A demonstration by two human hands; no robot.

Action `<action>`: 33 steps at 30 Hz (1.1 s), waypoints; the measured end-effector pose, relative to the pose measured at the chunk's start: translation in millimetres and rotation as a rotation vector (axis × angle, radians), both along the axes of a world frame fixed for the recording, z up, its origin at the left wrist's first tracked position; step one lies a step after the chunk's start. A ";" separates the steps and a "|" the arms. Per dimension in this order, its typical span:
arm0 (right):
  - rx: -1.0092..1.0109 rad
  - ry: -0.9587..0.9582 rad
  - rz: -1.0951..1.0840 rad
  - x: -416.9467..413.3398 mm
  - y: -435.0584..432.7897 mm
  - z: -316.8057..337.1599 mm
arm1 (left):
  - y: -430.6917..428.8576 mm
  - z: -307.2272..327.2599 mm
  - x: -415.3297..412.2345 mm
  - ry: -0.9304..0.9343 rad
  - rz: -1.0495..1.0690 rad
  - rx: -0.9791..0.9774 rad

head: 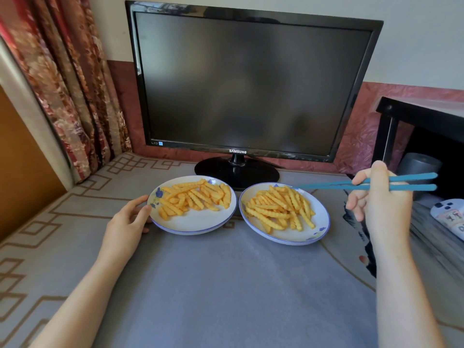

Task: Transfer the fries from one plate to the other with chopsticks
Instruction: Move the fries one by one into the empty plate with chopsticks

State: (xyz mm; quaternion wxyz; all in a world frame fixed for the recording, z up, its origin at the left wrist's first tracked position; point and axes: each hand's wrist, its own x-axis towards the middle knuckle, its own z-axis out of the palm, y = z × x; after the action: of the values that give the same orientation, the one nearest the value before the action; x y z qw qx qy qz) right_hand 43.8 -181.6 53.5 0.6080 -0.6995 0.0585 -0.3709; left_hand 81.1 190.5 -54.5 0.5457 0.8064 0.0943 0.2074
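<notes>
- Our right hand [379, 197] has its fingers curled round the blue chopsticks [339, 185], gripping them toward the thick end. The sticks lie nearly level, tips pointing left and almost closed on each other, with no fry between them.
- Our left hand [130, 217] holds the left rim of the left plate [190, 228], thumb and forefinger curved against its edge to steady it.
- A grey patterned cloth [226, 285] lies under everything. A dark monitor [251, 84] stands at the back with its foot just behind the plates, a flowered curtain [62, 84] to its left and a black side table [426, 116] to its right.
- The left plate and the right plate [283, 238] sit side by side, rims nearly touching. Each carries a heap of crinkle-cut fries [278, 209], so we cannot tell which plate gives and which receives.
- The chopstick tips hang over the far rim of the right plate, just beyond its heap. Those fries lie below the tips and toward us, while the other heap lies further left, roughly along the sticks' own line. The right hand is much the nearer to the right plate.
- Most fries on the right plate run slantwise, from far left to near right, crossing the sticks' left-to-right line. We judge that the tips need only open, dip and come toward us to pinch one across its middle.
</notes>
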 end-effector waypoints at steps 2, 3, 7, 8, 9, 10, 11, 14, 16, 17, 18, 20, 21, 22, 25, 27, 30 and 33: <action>0.021 -0.034 0.051 -1.7 8.2 2.5 | 0.0 0.1 -0.1 0.001 0.000 0.000; 0.036 -0.049 0.088 -2.3 13.4 3.5 | -0.1 0.1 0.2 0.001 -0.001 0.000; 0.056 -0.027 0.241 2.5 36.3 -1.1 | 0.5 -1.0 0.6 0.006 -0.003 0.000; 0.038 -0.006 0.275 4.4 42.0 -4.7 | 0.5 -0.9 0.3 0.007 -0.003 0.002; 0.019 0.012 0.308 6.0 47.2 -8.6 | 0.5 -0.6 0.3 0.007 -0.004 0.005; 0.000 0.028 0.339 6.9 52.2 -12.3 | 0.5 -0.4 0.1 0.007 -0.006 0.010; -0.018 0.038 0.363 7.2 56.9 -15.3 | 0.5 -0.1 0.0 0.007 -0.008 0.015; -0.068 0.048 0.402 5.1 69.5 -20.4 | 0.6 0.7 -0.7 0.009 -0.008 0.019; -0.112 0.048 0.429 4.9 76.2 -23.9 | 0.3 0.8 -0.9 0.006 -0.006 0.016; -0.140 0.050 0.441 5.4 79.0 -26.2 | 0.1 0.7 -0.8 0.004 -0.006 0.013; -0.167 0.054 0.454 6.1 81.5 -28.5 | -0.3 1.0 -1.1 0.004 -0.007 0.010; -0.216 0.065 0.475 7.3 85.2 -32.8 | -0.2 1.2 -1.1 0.004 -0.009 0.002; -0.235 0.073 0.480 7.6 86.5 -34.3 | 0.0 1.0 -1.0 0.004 -0.010 0.001; -0.249 0.079 0.483 7.6 87.5 -35.4 | 0.2 1.0 -1.0 0.004 -0.009 0.003; -0.238 0.091 0.474 7.8 90.9 -37.4 | -0.2 1.3 -1.9 0.002 -0.007 0.004; -0.218 0.092 0.459 7.9 94.5 -38.6 | -1.0 1.9 -2.4 -0.003 -0.003 0.006; -0.185 0.094 0.436 8.2 98.1 -39.9 | -0.9 2.1 -2.3 -0.005 -0.004 0.010; -0.142 0.084 0.418 9.0 94.9 -38.2 | -0.4 1.7 -1.4 -0.002 -0.005 0.012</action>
State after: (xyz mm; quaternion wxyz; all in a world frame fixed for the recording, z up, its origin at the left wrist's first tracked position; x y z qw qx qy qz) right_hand 52.9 -86.6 15.2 0.6178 -0.7524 -0.0887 -0.2107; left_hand 79.8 190.2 -52.8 0.5415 0.8096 0.0904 0.2075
